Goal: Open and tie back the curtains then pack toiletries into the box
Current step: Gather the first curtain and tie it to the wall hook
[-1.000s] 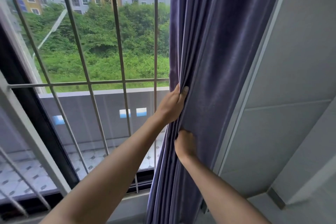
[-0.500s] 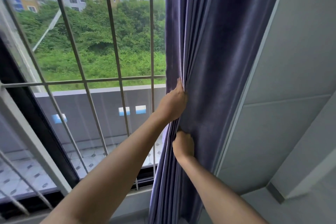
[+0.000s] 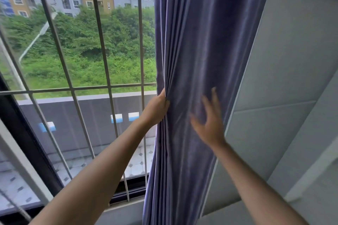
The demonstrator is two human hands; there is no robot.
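A purple curtain (image 3: 204, 45) hangs bunched in folds at the right side of the window, from the top of the view down to the sill. My left hand (image 3: 157, 107) grips the curtain's gathered left edge at mid height, fingers curled into the folds. My right hand (image 3: 210, 122) is spread with straight fingers in front of the curtain's right part, blurred by motion; whether it touches the cloth I cannot tell. No tie-back, toiletries or box are in view.
The window (image 3: 82, 60) to the left is uncovered, with metal bars (image 3: 102, 45) across it and a dark frame (image 3: 33, 151) at lower left. A grey panelled wall (image 3: 285, 78) stands right of the curtain.
My right hand has let go of the curtain folds, opened and moved right and up across the cloth. My left hand keeps its grip on the gathered edge.
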